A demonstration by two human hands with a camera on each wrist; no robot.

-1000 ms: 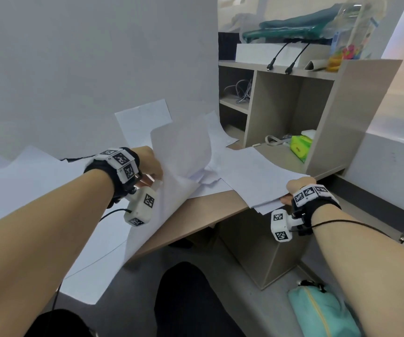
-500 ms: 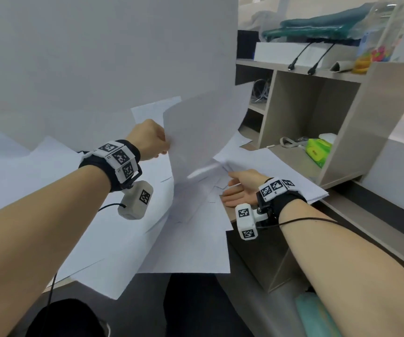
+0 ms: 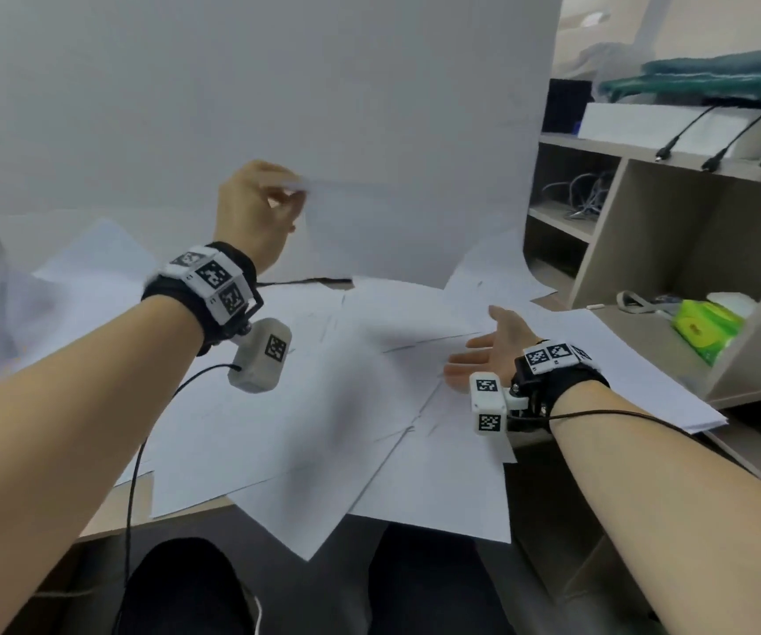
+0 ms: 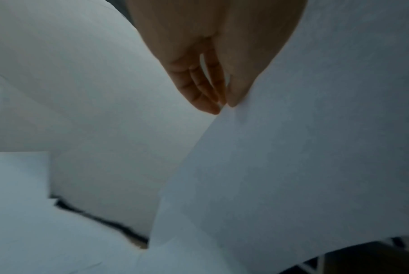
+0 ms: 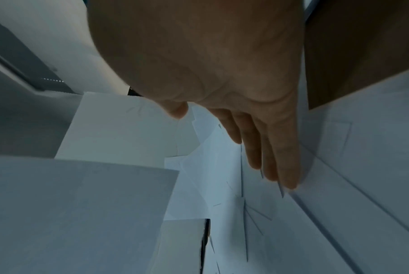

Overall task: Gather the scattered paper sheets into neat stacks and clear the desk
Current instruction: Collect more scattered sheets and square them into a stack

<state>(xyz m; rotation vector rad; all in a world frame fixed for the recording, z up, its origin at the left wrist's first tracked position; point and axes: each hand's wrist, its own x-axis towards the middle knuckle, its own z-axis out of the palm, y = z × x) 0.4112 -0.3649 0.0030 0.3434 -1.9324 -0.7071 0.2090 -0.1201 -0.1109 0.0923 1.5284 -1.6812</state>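
Sheets: white paper sheets lie scattered and overlapping across the light wooden desk, some hanging over its near edge.
Left hand: the left hand is raised above the desk, thumb and fingertips pinching the top edge of a large white sheet that hangs upright in front of the pale wall; the wrist view shows the paper draping down from the pinch.
Right hand: the right hand is low over the loose sheets, palm turned inward, fingers straight and close together, thumb apart, holding nothing; whether the fingertips touch the paper cannot be told.
Stack: a thicker pile of white sheets lies just right of that hand, partly inside the beige shelf unit.
Shelf: a green tissue pack sits in the lower compartment.
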